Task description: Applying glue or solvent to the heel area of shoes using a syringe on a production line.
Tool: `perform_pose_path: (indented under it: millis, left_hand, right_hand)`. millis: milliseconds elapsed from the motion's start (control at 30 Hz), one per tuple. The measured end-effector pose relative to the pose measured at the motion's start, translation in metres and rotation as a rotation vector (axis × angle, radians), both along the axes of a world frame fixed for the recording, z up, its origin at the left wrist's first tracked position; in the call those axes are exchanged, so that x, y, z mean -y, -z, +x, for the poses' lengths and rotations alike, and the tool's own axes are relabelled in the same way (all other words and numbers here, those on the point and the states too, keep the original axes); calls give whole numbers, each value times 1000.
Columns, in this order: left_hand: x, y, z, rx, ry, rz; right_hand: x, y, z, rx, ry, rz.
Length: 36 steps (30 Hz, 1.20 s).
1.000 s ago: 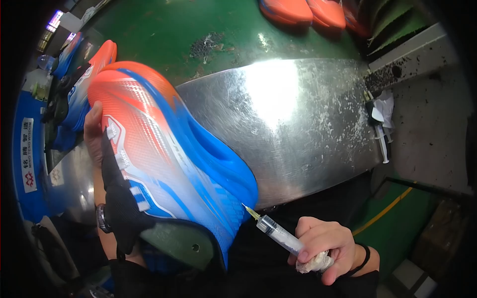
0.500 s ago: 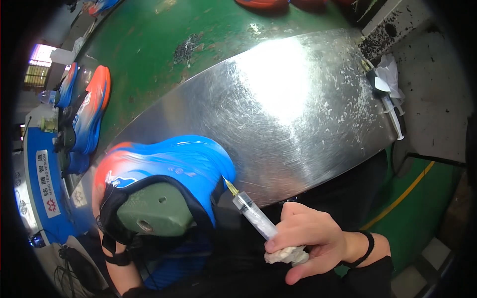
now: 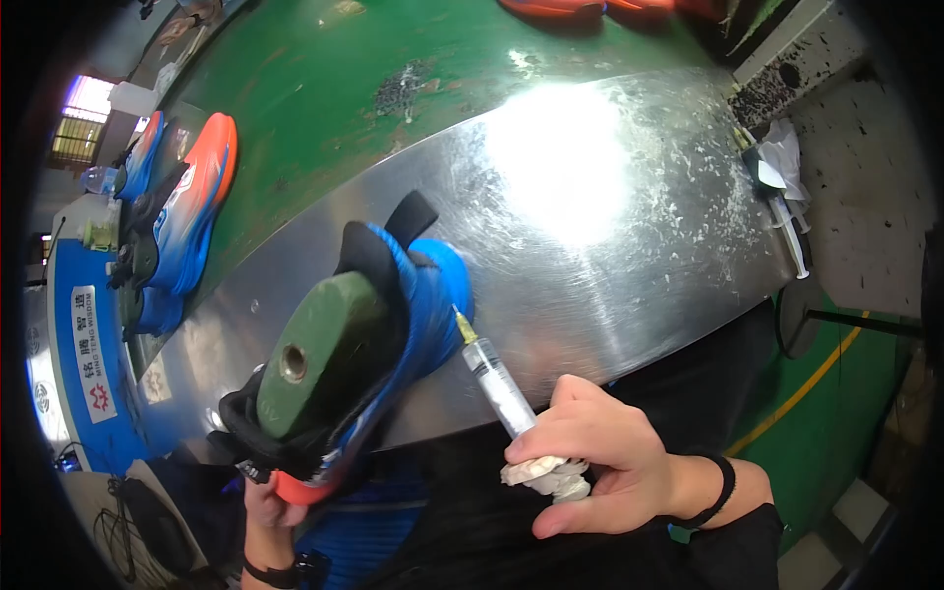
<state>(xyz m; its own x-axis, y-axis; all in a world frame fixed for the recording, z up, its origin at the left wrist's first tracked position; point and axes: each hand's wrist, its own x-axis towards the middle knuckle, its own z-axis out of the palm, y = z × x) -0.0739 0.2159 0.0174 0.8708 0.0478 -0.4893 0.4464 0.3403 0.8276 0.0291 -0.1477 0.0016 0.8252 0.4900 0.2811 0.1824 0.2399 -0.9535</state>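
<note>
A blue and orange running shoe point(image 3: 430, 310) with a green shoe last point(image 3: 320, 354) inside is tilted over the metal sheet, its heel pointing away from me. My left hand point(image 3: 270, 503) grips it at the orange toe; most of the fingers are hidden beneath. In my right hand point(image 3: 615, 467) is a clear syringe point(image 3: 500, 391) with a yellow needle hub and whitish filling. A crumpled white wad point(image 3: 551, 478) is bunched around its rear end, at my palm. The needle tip is close to the blue heel edge; whether it touches, I cannot tell.
The scratched metal sheet point(image 3: 551, 285) lies on a green tabletop point(image 3: 324, 98). More blue-orange shoes point(image 3: 192, 211) on lasts stand at the left. Other syringes point(image 3: 789, 236) and white tissue lie at the right edge. Orange shoes point(image 3: 556, 8) are at the far edge.
The shoe has been turned by my left hand: its toe has swung from the left toward me and its heel away. The syringe has shifted slightly left, its needle still near the heel.
</note>
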Motion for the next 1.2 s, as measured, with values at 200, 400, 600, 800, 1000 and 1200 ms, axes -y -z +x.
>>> perform_pose_path:
  millis: [200,400,600,800,1000,1200]
  left_hand:
    - [53,-1,4,-27,-32,-225]
    - [68,5,-1,-58,20,-491]
    - [84,1,-1,-107,16,-599]
    - [90,13,-6,-136,81,-850]
    - [104,31,-4,-155,148,-1082]
    - [128,41,13,-231,333,-1122]
  right_hand:
    - [-1,-9,-1,-15,8,-48]
    - [-5,-25,0,0,-105,-76]
    - [-4,-38,-8,-7,-199,-125]
    - [3,-66,-20,26,-173,-65]
    - [33,-78,-38,-88,-339,-172]
    - [47,-104,-44,11,-275,-225]
